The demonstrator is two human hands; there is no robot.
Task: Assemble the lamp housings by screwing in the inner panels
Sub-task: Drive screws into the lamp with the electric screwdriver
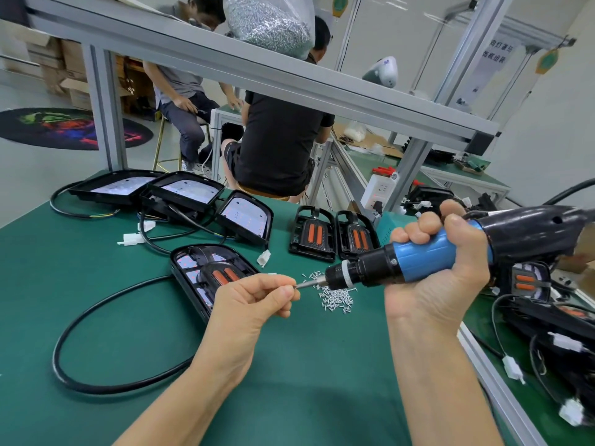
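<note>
Left hand point(254, 304) pinching a small silver screw point(297, 285) onto the bit; right hand point(447, 259) wrapped around the blue-and-black electric screwdriver point(418, 259). Just behind the left hand, black lamp housing point(193, 268) with orange-striped inner panel point(222, 275) seated, apparently unscrewed. Loose pile of screws point(336, 297) between. Three open housings point(180, 194) and two spare panels point(335, 235) waiting beyond.

A black lamp housing point(190, 268) lies flat on the green mat, an orange-striped inner panel point(219, 273) seated inside.
</note>
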